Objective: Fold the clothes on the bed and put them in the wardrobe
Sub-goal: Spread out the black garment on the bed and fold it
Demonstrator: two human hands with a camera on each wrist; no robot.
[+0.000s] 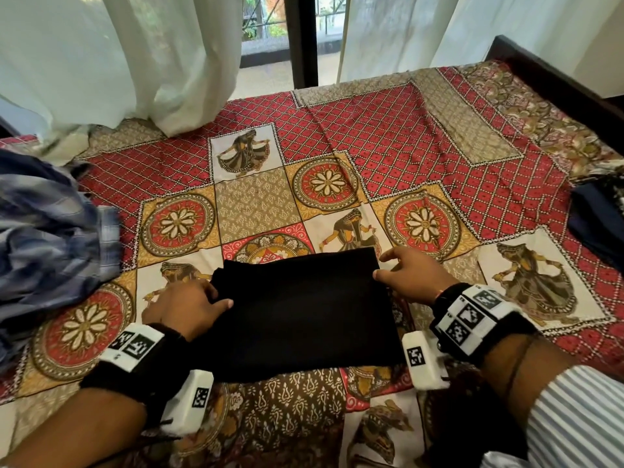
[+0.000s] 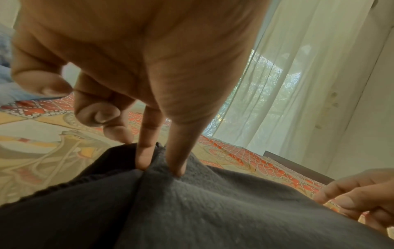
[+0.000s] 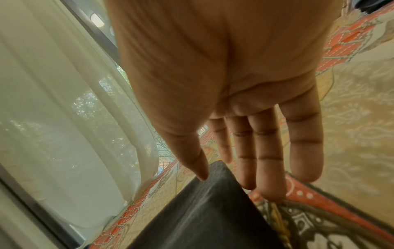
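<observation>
- On the patterned bedspread [image 1: 388, 136], close to the near edge of the bed, lies a black garment [image 1: 300, 309] folded into a flat, roughly rectangular shape.
- The left hand [image 1: 184, 307] sits at the garment's far-left corner; the left wrist view shows the thumb [image 2: 177, 151] and forefinger [image 2: 147, 143] pressed down into the dark cloth, which puckers between them, so the hand pinches the fabric while the other fingers curl loosely above the bedspread.
- The right hand [image 1: 410, 273] is at the garment's far-right corner; its thumb [image 3: 192, 156] rests on the top of the cloth near the corner and its fingers [image 3: 266, 160] stretch straight down past the garment's right edge toward the bedspread.
- Whether those fingers reach under the cloth cannot be told, so the right hand reads as flat and relaxed, touching rather than clasping.
- Both wrists carry white camera blocks with black-and-white markers on dark bands; a striped sleeve [image 1: 574, 417] covers the right forearm.
- At the left edge of the bed a crumpled heap of blue checked clothes [image 1: 47, 238] lies well apart from the black garment.
- At the right edge a dark navy garment [image 1: 597, 224] shows partly, also well apart.
- Beyond the bed pale sheer curtains [image 1: 118, 55] hang before a window, their hem resting on the bedspread's far side.
</observation>
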